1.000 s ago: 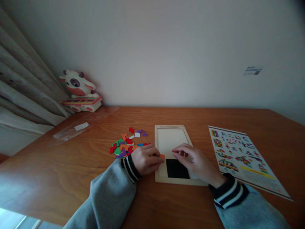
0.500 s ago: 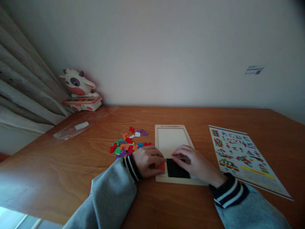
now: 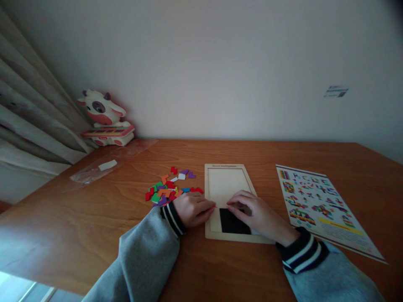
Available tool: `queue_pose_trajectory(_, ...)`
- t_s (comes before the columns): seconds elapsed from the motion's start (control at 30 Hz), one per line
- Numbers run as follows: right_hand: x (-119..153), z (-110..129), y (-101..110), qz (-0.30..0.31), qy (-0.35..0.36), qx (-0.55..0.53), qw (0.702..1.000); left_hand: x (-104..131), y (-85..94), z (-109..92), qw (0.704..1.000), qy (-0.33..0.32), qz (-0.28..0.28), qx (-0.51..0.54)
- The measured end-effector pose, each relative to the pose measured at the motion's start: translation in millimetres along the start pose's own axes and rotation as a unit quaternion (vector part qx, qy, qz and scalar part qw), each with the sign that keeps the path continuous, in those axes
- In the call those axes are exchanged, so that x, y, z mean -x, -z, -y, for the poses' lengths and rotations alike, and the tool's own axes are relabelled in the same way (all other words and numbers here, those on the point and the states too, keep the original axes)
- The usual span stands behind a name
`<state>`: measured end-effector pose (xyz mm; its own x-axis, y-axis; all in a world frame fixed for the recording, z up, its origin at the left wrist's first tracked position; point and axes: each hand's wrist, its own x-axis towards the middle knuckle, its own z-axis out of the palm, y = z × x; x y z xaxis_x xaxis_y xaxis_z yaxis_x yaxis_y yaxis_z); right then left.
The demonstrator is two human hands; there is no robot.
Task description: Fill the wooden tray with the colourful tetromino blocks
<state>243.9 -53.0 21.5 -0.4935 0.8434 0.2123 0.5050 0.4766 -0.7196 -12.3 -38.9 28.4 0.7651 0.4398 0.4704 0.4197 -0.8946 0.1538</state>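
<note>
A shallow wooden puzzle tray (image 3: 225, 237) lies in front of me, with a flat black rectangle (image 3: 234, 222) in its lower part. My left hand (image 3: 195, 208) is at the tray's left rim, its thumb and fingers pinched on an orange puzzle piece (image 3: 215, 206) of which only a sliver shows. My right hand (image 3: 252, 211) rests over the tray, thumb and fingertips drawn together at the black rectangle's upper edge. Whatever those fingertips may hold is hidden. Beside my left hand lies a loose heap of coloured puzzle pieces (image 3: 164, 193), partly covered by the cuff.
A printed pattern sheet (image 3: 315, 201) lies right of the tray. Clear plastic wrapping (image 3: 91, 172) with a white label is on the left. A toy cow with a keyboard (image 3: 108, 119) stands at the back left, near the curtain (image 3: 34, 96). A wall (image 3: 220, 75) borders the wooden table (image 3: 201, 272).
My left hand has drawn slightly up and left, its fingers closing together. The orange piece that lay under it is now mostly hidden at its fingertips. My right hand stays in place.
</note>
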Motion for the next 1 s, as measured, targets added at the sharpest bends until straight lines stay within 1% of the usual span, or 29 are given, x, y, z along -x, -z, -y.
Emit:
queue_pose_trajectory(0.07,0,1,0,0.002,0.001,0.001,1.000,-1,0.6,0,1.000,-0.003,-0.016,-0.016)
queue_pose_trajectory(0.13,0,1,0,0.003,0.001,0.005,1.000,-3,0.9,-1,0.999,0.002,-0.038,-0.011)
queue_pose_trajectory(0.23,-1,1,0,0.002,-0.005,0.002,1.000,-6,0.7,-3,0.995,0.043,-0.084,0.006)
queue_pose_trajectory(0.3,-1,3,0,-0.004,-0.004,-0.001,1.000,-8,0.3,-7,0.992,0.066,-0.103,0.028)
queue_pose_trajectory(0.47,0,12,1,-0.021,0.037,-0.016,0.999,-11,-1.8,-21,0.978,0.089,-0.106,0.156)
queue_pose_trajectory(0.53,1,16,0,-0.022,0.059,-0.024,0.998,-12,-3.0,-27,0.972,0.088,-0.114,0.186)
queue_pose_trajectory(0.63,1,20,0,-0.030,0.075,-0.035,0.996,-16,-2.7,-31,0.969,0.065,-0.127,0.203)
queue_pose_trajectory(0.7,1,19,0,-0.034,0.066,-0.042,0.996,-18,1.4,-29,0.974,0.044,-0.124,0.182)
queue_pose_trajectory(0.77,0,16,0,-0.047,0.038,-0.042,0.997,-15,10.0,-22,0.983,0.045,-0.114,0.136)
queue_pose_trajectory(0.8,0,14,0,-0.060,0.020,-0.038,0.997,-11,15.9,-17,0.987,0.058,-0.108,0.107)
queue_pose_trajectory(0.87,0,7,0,-0.103,-0.019,-0.027,0.994,3,29.6,-4,0.988,0.114,-0.098,0.046)
queue_pose_trajectory(0.93,0,-1,2,-0.140,-0.037,-0.027,0.989,25,43.9,10,0.982,0.171,-0.074,-0.013)
queue_pose_trajectory(1.0,0,-9,4,-0.158,-0.046,-0.028,0.986,51,56.4,24,0.974,0.214,-0.033,-0.073)
